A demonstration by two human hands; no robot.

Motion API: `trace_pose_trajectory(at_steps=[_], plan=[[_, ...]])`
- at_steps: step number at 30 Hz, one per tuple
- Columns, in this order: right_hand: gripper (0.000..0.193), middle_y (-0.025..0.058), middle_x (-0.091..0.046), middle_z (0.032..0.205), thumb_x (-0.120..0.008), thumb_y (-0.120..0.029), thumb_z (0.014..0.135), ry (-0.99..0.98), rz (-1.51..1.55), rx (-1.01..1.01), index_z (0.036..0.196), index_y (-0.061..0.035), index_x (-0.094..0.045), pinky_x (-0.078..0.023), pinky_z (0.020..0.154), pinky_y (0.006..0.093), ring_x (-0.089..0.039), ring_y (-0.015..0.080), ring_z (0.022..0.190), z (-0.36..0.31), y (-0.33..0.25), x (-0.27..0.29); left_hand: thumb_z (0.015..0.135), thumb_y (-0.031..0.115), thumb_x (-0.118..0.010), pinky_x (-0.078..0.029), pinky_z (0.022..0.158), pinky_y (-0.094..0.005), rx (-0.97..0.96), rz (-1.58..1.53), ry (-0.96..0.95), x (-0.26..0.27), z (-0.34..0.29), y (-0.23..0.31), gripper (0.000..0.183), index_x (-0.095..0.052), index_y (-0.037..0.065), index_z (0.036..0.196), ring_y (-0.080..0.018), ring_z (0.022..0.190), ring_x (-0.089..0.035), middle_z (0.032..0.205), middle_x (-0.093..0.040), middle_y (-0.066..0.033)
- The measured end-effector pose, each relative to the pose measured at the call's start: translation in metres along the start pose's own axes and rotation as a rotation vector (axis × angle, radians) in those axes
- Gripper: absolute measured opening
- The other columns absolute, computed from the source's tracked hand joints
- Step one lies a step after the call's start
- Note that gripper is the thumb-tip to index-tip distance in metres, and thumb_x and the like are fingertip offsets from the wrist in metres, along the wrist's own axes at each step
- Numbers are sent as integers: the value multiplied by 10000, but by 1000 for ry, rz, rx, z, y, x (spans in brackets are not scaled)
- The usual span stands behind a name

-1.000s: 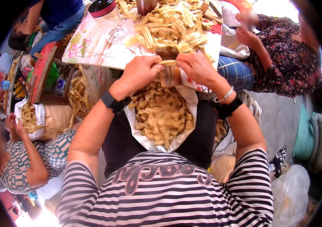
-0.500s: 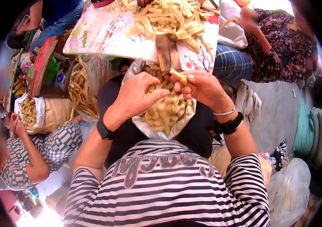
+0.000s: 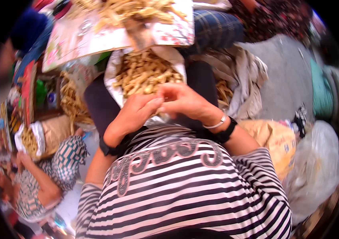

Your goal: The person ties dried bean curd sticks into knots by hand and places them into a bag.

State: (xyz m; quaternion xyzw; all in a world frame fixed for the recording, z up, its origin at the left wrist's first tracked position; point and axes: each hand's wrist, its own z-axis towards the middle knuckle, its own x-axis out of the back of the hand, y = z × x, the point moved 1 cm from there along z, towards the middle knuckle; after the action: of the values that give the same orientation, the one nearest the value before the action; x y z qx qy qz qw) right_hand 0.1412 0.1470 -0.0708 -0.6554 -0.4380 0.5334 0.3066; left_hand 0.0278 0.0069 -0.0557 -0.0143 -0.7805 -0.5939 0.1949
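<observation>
My left hand [image 3: 137, 112] and my right hand [image 3: 183, 102] meet close to my body, above the near rim of an open white sack [image 3: 113, 85]. Both hands are closed, fingertips touching and slightly blurred. Whatever they pinch, if anything, is hidden between the fingers. The sack sits between my thighs and holds many short, pale-yellow folded or knotted pieces [image 3: 147, 73]. Beyond it, a heap of long pale-yellow strips [image 3: 131, 12] lies on a flower-patterned table [image 3: 78, 44]. A brown wooden block [image 3: 138, 35] rests at the table's near edge.
Left, a person in patterned clothes [image 3: 34, 191] sits beside another sack of pieces [image 3: 29, 139]. More strips [image 3: 72, 97] hang near a red wooden frame [image 3: 27, 91]. Right are a beige cloth [image 3: 247, 79], a brown paper sack [image 3: 273, 139] and a clear plastic bag [image 3: 314, 171].
My hands have come together and drawn back toward my body. The rolled strip that showed in my right hand is out of sight. The view has shifted, showing more of the sack's pieces.
</observation>
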Motion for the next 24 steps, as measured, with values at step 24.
trace_pose_trajectory(at_steps=[24], plan=[[159, 92, -634, 792, -598, -171, 817, 1049, -92, 442, 864, -27, -647, -472, 610, 276, -597, 170, 667, -60, 63, 173, 959, 275, -461, -303, 406, -203, 189, 53, 372, -22, 32, -21, 342, -633, -11, 884, -55, 438, -411, 503, -451, 15]])
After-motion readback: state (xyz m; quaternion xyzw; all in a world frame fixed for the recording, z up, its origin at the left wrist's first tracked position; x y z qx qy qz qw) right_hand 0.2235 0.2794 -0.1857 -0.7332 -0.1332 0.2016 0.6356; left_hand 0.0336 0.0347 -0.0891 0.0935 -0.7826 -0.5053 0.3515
